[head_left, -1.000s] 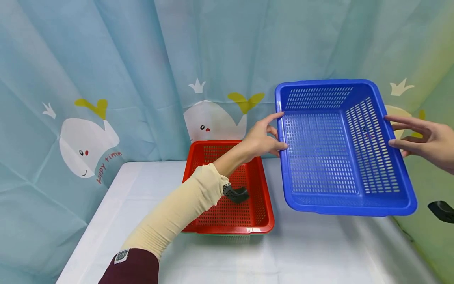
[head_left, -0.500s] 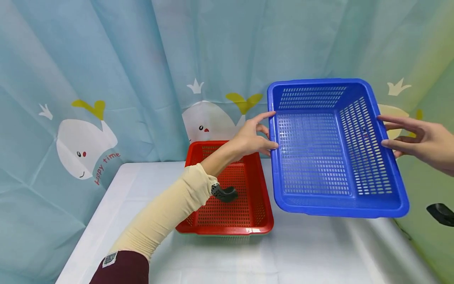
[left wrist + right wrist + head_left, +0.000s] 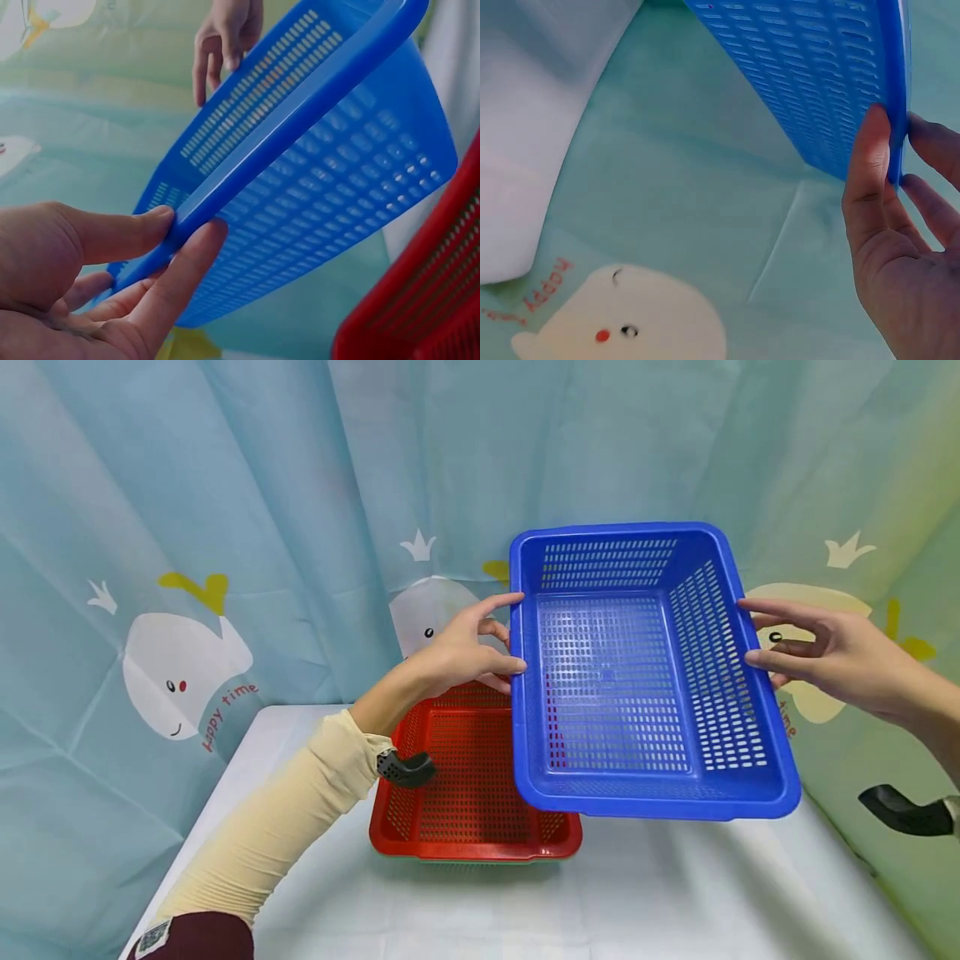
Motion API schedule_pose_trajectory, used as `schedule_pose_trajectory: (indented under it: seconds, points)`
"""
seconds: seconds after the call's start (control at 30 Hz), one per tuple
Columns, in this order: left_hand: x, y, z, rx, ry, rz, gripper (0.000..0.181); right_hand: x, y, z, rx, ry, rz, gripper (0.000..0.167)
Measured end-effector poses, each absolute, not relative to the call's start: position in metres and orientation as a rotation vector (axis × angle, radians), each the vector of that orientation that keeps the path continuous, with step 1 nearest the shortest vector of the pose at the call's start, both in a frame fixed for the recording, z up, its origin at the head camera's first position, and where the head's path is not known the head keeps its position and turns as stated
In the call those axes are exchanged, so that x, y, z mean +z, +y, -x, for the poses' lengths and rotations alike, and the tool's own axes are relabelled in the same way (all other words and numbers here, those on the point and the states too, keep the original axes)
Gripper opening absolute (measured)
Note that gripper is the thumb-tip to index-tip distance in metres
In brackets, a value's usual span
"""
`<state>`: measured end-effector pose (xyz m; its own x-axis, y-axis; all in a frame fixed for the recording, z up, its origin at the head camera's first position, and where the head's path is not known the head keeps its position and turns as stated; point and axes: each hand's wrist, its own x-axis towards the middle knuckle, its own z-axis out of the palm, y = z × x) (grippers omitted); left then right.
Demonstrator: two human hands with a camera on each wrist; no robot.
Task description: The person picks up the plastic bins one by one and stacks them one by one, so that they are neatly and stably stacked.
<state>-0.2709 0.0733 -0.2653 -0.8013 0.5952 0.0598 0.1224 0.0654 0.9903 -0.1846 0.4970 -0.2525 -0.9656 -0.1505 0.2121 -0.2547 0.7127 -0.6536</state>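
Observation:
Between both hands a blue plastic basket [image 3: 607, 672] is held up in the air, tilted so its inside faces the head camera; nothing lies in it. My left hand [image 3: 468, 647] pinches its left rim, thumb on the near face and fingers behind, as the left wrist view [image 3: 127, 277] also shows. The right hand [image 3: 832, 647] pinches the opposite rim; in the right wrist view its fingers [image 3: 868, 172] lie against the slotted outer wall. Below and to the left stands a red basket [image 3: 480, 777], partly covered by the blue one. A green edge shows under its front rim.
The baskets are over a table with a white cloth [image 3: 315, 877]. Behind it hangs a light blue curtain [image 3: 285, 510] printed with whales. A green curtain [image 3: 915, 710] borders the right side. Each wrist carries a black camera mount [image 3: 408, 768].
Both hands have carried the blue basket leftward, from beside the red basket to partly over it in the head view. Their hold on the rim is the same. The red basket has stayed put.

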Motion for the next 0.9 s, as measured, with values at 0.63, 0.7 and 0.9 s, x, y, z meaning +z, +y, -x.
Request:
schedule_pose_trajectory:
  seconds: [0.63, 0.7, 0.9]
  points:
    - [-0.251, 0.068, 0.266, 1.650, 2.143, -0.708, 0.090, -0.244, 0.498, 0.185, 1.143, -2.759, -0.424, 0.065]
    - [-0.251, 0.069, 0.266, 1.639, 2.164, -0.710, 0.090, -0.244, 0.499, 0.185, 1.169, -2.750, -0.434, 0.065]
    - [-0.252, 0.074, 0.265, 1.614, 2.186, -0.721, 0.090, -0.247, 0.508, 0.185, 1.288, -2.725, -0.462, 0.065]
